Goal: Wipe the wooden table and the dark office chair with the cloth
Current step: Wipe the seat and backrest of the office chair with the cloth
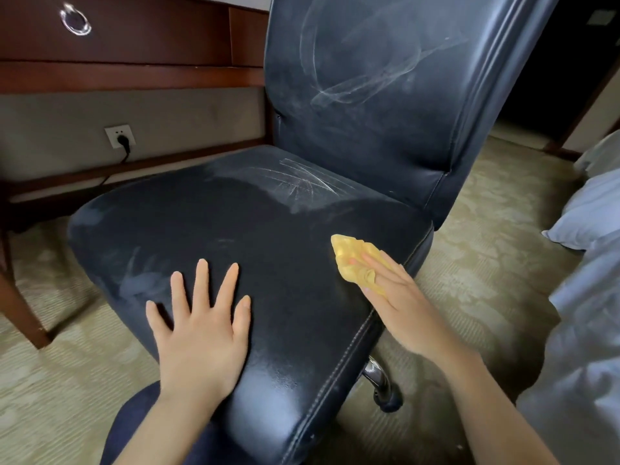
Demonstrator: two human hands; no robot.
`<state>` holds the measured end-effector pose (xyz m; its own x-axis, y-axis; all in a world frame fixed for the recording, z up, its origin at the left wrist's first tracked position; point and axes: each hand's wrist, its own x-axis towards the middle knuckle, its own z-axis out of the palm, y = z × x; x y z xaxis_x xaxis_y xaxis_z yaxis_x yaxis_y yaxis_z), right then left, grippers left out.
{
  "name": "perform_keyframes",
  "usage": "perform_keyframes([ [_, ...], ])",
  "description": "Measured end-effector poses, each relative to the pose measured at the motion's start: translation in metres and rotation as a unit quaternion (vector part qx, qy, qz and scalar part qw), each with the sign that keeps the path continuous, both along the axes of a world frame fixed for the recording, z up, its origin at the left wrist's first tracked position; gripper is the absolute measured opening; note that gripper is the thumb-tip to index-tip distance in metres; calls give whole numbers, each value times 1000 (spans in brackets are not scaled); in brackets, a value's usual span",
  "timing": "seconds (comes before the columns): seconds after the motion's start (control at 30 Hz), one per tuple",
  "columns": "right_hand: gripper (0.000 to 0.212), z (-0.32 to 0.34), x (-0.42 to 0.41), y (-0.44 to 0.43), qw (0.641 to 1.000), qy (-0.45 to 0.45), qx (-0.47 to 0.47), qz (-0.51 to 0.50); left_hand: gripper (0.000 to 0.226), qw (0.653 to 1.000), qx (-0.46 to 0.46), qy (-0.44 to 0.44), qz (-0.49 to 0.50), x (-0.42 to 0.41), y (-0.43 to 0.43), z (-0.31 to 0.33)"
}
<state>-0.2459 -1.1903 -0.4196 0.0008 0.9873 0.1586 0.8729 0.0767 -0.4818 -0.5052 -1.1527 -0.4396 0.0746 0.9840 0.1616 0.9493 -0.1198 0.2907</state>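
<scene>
pressing the yellow cloth (355, 263) flat under straight fingers, the right hand (399, 297) works the chair seat's (268, 229) right edge; dusty streaks lie ahead-left, nearer the splayed, empty left hand (201, 317).

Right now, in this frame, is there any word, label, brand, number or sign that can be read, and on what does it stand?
None can be read.
The dark office chair, the yellow cloth, the wooden table and the wall socket bear no visible lettering.
The small plate on the dark wall at top right is too blurred to tell.
</scene>
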Motion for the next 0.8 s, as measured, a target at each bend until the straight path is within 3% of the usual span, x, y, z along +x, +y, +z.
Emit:
perform_keyframes([
  [0.1, 50, 7, 16, 29, 998, -41, -37, -26, 70, 999, -20, 25, -7, 16, -11, 7],
  [0.27, 52, 19, 38, 97, 986, -129, -92, -51, 64, 996, 34, 64, -56, 36, -25, 15],
  [0.4, 51, 22, 36, 157, 980, -152, -93, -86, 68, 987, 14, 68, -145, 34, -24, 20],
  [0.57, 50, 21, 9, 220, 977, -120, -84, -156, 50, 948, 166, -33, -270, -21, 36, 44],
  [0.7, 47, 31, -29, 269, 985, -134, -104, -39, 67, 971, 111, 11, -214, -86, 117, 70],
  [0.8, 34, 37, -73, 308, 985, -122, -105, 57, 85, 978, 94, 16, -184, -130, 180, 55],
])
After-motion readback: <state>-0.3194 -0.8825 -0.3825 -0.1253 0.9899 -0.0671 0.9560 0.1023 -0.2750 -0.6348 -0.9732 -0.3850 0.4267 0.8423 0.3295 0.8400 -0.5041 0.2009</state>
